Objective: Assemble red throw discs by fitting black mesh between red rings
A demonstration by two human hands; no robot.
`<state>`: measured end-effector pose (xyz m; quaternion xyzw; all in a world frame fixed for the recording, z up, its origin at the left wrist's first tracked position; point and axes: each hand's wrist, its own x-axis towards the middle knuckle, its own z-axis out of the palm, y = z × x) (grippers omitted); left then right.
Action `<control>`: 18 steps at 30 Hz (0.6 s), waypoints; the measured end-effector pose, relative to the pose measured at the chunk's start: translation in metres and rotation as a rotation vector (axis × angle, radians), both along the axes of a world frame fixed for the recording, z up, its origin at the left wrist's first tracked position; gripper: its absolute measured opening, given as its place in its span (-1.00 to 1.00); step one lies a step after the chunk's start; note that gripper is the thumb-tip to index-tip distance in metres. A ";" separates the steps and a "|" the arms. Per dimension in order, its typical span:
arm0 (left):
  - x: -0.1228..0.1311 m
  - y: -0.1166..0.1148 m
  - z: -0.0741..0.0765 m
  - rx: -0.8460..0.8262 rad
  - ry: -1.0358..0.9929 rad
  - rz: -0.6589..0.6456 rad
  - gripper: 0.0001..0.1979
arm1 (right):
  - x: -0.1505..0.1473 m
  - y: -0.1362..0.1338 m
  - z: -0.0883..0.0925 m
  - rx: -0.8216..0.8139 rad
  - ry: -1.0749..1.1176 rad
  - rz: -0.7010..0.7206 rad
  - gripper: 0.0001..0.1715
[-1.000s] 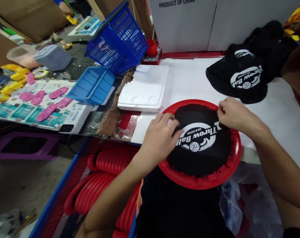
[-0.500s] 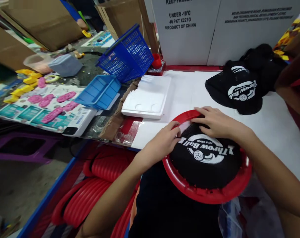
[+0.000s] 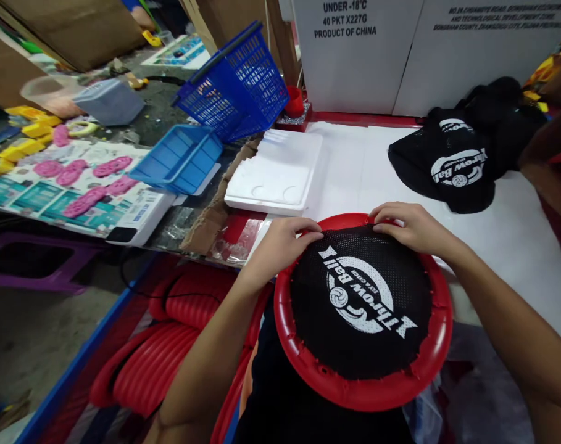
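Left hand (image 3: 280, 250) and right hand (image 3: 407, 228) arch over the far rim of a round red plastic ring (image 3: 363, 394), each grip pinched on its black mesh fabric (image 3: 361, 302). The ring overhangs the near edge of the white-covered table (image 3: 354, 163); open surface lies beyond. Its white lettering slants from upper left to lower right.

Head-worn; looking forward and down, close above netted hoop (image 3: 361, 317) at lower centre; reaching to box (image 3: 431, 68) at upper right.
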<state>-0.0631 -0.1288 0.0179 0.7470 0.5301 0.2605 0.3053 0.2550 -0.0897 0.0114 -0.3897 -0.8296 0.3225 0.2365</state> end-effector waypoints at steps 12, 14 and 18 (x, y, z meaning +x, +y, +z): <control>-0.008 0.016 -0.013 -0.071 -0.094 0.118 -0.83 | -0.009 0.013 -0.009 -0.158 -0.150 -0.076 -0.67; -0.008 0.017 -0.013 -0.051 -0.040 0.123 -0.84 | -0.009 0.020 -0.004 -0.203 -0.202 -0.034 -0.67; -0.010 0.014 -0.011 -0.009 0.013 0.094 -0.86 | -0.012 0.022 -0.007 -0.123 -0.260 -0.061 -0.71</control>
